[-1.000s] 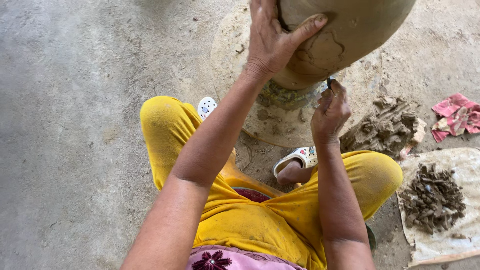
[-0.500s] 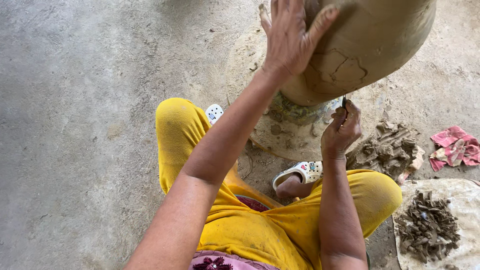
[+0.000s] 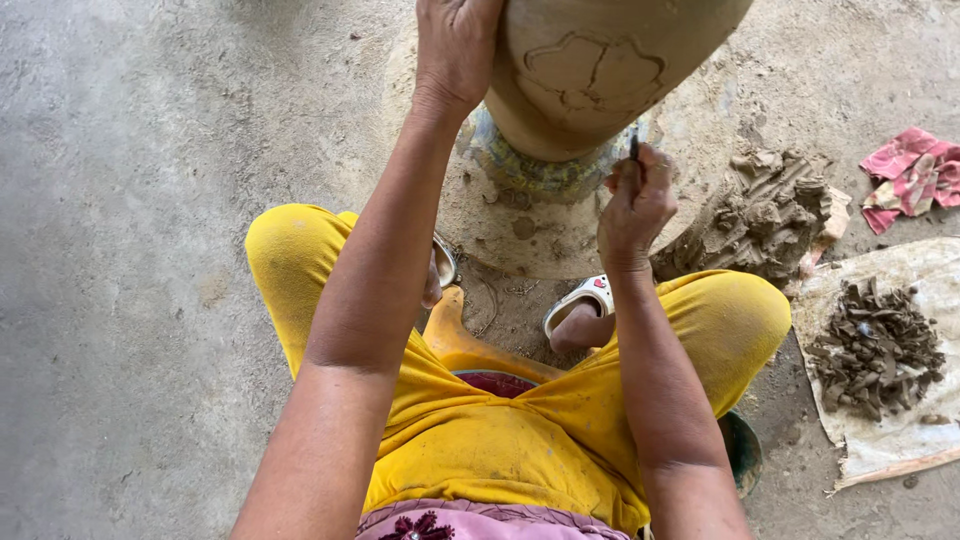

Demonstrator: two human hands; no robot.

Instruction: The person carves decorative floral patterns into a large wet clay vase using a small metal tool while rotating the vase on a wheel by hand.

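Observation:
A large tan clay pot point(image 3: 600, 70) with a flower outline cut into its wall stands on a cloth-wrapped base point(image 3: 535, 175) in front of me. My left hand point(image 3: 455, 45) lies flat against the pot's left side, fingers spread upward. My right hand point(image 3: 635, 205) is closed around a thin dark carving tool point(image 3: 634, 147), its tip just below the pot's lower wall. I sit on a low orange stool point(image 3: 455, 335) with knees in yellow trousers spread either side.
A heap of wet grey clay point(image 3: 765, 215) lies right of the pot. A pale sack point(image 3: 905, 425) holds dark clay trimmings point(image 3: 875, 345). A red-pink rag point(image 3: 915, 175) lies at far right. Bare concrete floor point(image 3: 130, 250) spreads to the left.
My view has shifted so the pot sits more centred and closer. My left hand slid from the pot's front to its left side; the right hand stays below with the tool.

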